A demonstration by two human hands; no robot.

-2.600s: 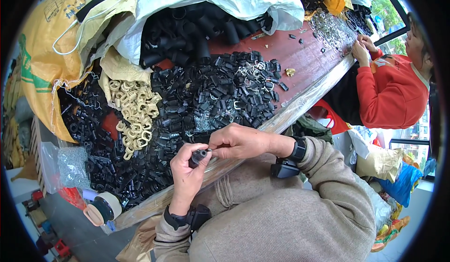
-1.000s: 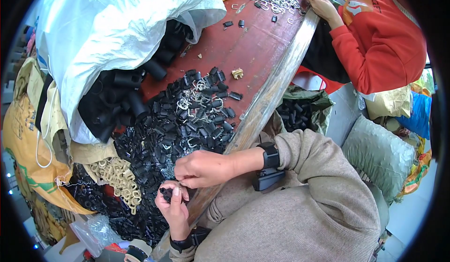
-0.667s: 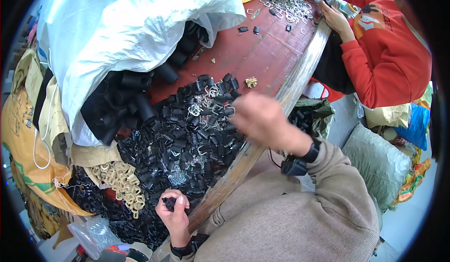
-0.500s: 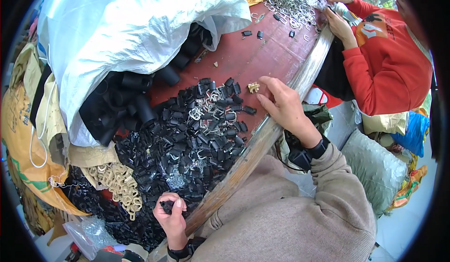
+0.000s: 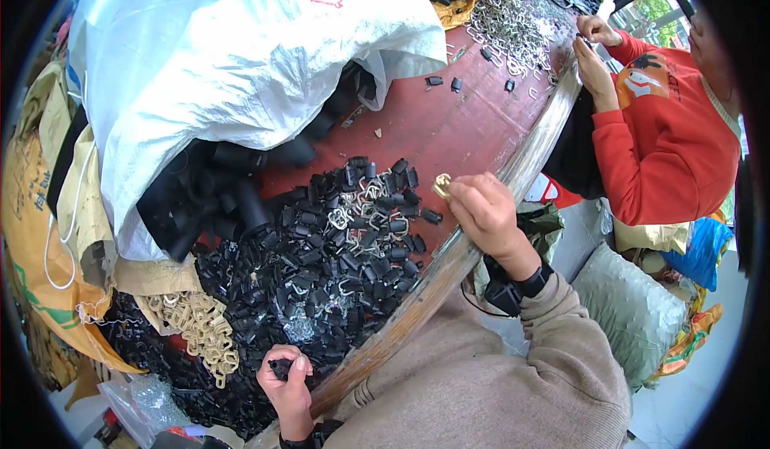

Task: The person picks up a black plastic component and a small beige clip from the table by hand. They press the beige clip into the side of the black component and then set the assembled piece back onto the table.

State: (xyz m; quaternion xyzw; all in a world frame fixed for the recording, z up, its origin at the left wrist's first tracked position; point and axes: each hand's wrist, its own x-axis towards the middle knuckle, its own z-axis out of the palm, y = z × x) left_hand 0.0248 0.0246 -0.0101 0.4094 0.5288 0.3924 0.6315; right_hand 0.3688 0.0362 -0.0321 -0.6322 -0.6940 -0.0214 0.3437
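Close to the table's wooden edge, my left hand (image 5: 286, 385) is closed around a small black plastic piece (image 5: 280, 368), partly hidden by the fingers. My right hand (image 5: 488, 212), farther along the same edge, pinches some small brass-coloured metal pieces (image 5: 441, 185) between thumb and fingertips. Between the hands spreads a big heap of small black plastic pieces (image 5: 313, 252). Silvery metal rings (image 5: 369, 212) lie on top of the heap at its far side. A cluster of tiny shiny parts (image 5: 299, 329) sits nearer my left hand.
A white woven sack (image 5: 216, 72) with black tubular parts (image 5: 241, 204) at its mouth takes up the far left. Brass-coloured links (image 5: 196, 329) spill beside the heap. A wooden rail (image 5: 401, 321) edges the red table (image 5: 417, 120). A person in red (image 5: 658, 136) works at the far right.
My right hand has closed on the brass-coloured pieces that lay on the red table by its fingertips. My left hand keeps its black piece. The whole view has shifted slightly.
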